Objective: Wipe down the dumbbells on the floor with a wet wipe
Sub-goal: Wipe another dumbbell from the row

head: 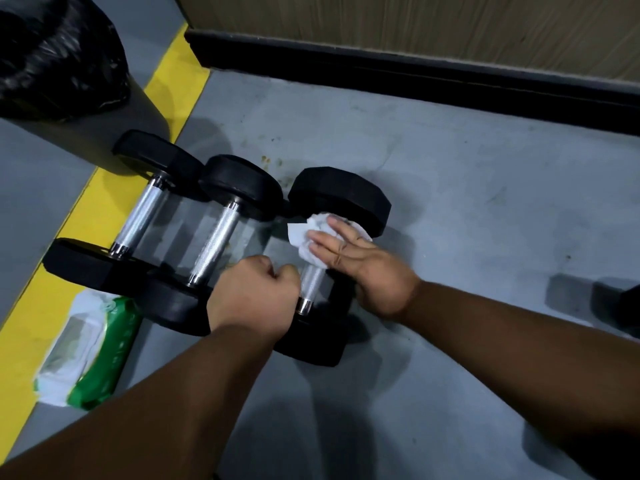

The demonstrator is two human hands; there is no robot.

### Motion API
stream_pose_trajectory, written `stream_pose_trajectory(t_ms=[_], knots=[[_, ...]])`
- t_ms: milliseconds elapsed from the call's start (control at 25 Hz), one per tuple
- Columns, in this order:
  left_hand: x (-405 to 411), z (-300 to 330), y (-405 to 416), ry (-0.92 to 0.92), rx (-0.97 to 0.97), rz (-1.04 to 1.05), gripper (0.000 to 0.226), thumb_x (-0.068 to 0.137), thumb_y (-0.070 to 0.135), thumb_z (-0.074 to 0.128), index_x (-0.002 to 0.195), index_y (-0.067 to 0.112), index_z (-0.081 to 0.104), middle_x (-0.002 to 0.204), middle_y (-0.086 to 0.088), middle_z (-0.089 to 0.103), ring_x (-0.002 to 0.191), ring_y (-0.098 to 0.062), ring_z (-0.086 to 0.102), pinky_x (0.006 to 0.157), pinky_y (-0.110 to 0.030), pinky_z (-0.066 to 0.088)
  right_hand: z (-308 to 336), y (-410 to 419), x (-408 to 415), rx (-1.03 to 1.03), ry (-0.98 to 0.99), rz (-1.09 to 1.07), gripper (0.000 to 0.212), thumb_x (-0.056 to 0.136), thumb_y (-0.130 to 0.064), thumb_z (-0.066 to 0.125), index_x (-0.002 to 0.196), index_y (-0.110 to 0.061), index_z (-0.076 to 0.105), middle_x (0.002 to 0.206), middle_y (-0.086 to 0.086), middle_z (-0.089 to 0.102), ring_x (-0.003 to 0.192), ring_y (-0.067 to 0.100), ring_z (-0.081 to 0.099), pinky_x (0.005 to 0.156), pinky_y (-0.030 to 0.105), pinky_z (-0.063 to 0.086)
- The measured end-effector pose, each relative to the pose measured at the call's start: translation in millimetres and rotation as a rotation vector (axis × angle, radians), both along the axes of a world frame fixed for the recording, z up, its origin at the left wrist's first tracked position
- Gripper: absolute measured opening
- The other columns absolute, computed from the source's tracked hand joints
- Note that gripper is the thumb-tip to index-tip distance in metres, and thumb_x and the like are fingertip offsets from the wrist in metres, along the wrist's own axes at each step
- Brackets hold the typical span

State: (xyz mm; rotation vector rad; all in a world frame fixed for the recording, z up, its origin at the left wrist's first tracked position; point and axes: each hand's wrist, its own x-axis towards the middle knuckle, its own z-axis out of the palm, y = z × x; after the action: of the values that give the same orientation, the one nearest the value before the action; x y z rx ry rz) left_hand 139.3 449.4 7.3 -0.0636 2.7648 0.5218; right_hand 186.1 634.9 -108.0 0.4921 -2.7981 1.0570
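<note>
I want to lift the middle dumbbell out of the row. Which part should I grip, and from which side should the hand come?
Grip the middle dumbbell by its bare metal handle, coming down from above. The bar lies flat on the floor and is thin enough for fingers to curl round it, while the black heads are wide. The neighbouring dumbbells lie close on both sides, so a sideways approach looks blocked.

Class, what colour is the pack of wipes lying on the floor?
Green and white; the pack of wipes shows in the head view, lower left.
</note>
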Motion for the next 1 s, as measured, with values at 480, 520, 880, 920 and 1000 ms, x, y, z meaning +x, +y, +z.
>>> stream_pose_trajectory(t_ms=[480, 520, 880, 920, 1000], knots=[[31.8, -0.3, 23.9, -0.027, -0.268, -0.205, 0.037, 0.083, 0.054, 0.046, 0.097, 0.024, 0.063, 0.091, 0.000, 0.065, 0.102, -0.027, 0.058, 0.092, -0.044, 0.050, 0.0, -21.7, 17.1, -0.160, -0.093, -0.046, 0.063, 0.101, 0.003, 0.046, 0.159, -0.023, 0.043, 0.169, 0.000, 0.036, 0.158, 0.005, 0.023, 0.127, 0.024, 0.024], [31.8, -0.5, 24.5, -0.032, -0.273, -0.208, 0.038, 0.084, 0.054, 0.046, 0.102, 0.026, 0.064, 0.095, 0.001, 0.067, 0.104, -0.026, 0.058, 0.093, -0.044, 0.050, -3.0, -29.1, 30.2, -0.206, -0.112, 0.025, 0.058, 0.102, 0.000, 0.052, 0.156, -0.021, 0.047, 0.166, 0.004, 0.041, 0.154, -0.001, 0.029, 0.123, 0.022, 0.031], [31.0, -3.1, 23.1, -0.030, -0.281, -0.223, 0.037, 0.082, 0.053, 0.046, 0.099, 0.026, 0.063, 0.092, 0.002, 0.066, 0.101, -0.026, 0.058, 0.092, -0.045, 0.050, 8.6, -11.2, 15.9, -0.049, -0.060, 0.041, 0.068, 0.093, -0.012, 0.038, 0.161, -0.024, 0.041, 0.172, -0.006, 0.024, 0.161, 0.023, 0.020, 0.125, 0.037, 0.034], [31.6, -3.6, 22.9, -0.029, -0.283, -0.232, 0.037, 0.083, 0.054, 0.046, 0.102, 0.027, 0.063, 0.096, 0.001, 0.067, 0.103, -0.026, 0.059, 0.092, -0.045, 0.050, 5.7, -22.2, 29.5, -0.079, -0.067, 0.101, 0.058, 0.098, -0.018, 0.047, 0.156, -0.023, 0.049, 0.171, -0.006, 0.028, 0.159, 0.023, 0.026, 0.120, 0.038, 0.041], [30.7, -3.8, 23.5, -0.030, -0.294, -0.245, 0.038, 0.085, 0.053, 0.045, 0.106, 0.027, 0.062, 0.101, 0.000, 0.067, 0.105, -0.025, 0.058, 0.092, -0.044, 0.049, 2.4, -22.7, 35.0, -0.114, -0.012, 0.228, 0.048, 0.100, -0.022, 0.054, 0.146, -0.014, 0.061, 0.165, 0.000, 0.042, 0.158, 0.019, 0.028, 0.113, 0.041, 0.050]])
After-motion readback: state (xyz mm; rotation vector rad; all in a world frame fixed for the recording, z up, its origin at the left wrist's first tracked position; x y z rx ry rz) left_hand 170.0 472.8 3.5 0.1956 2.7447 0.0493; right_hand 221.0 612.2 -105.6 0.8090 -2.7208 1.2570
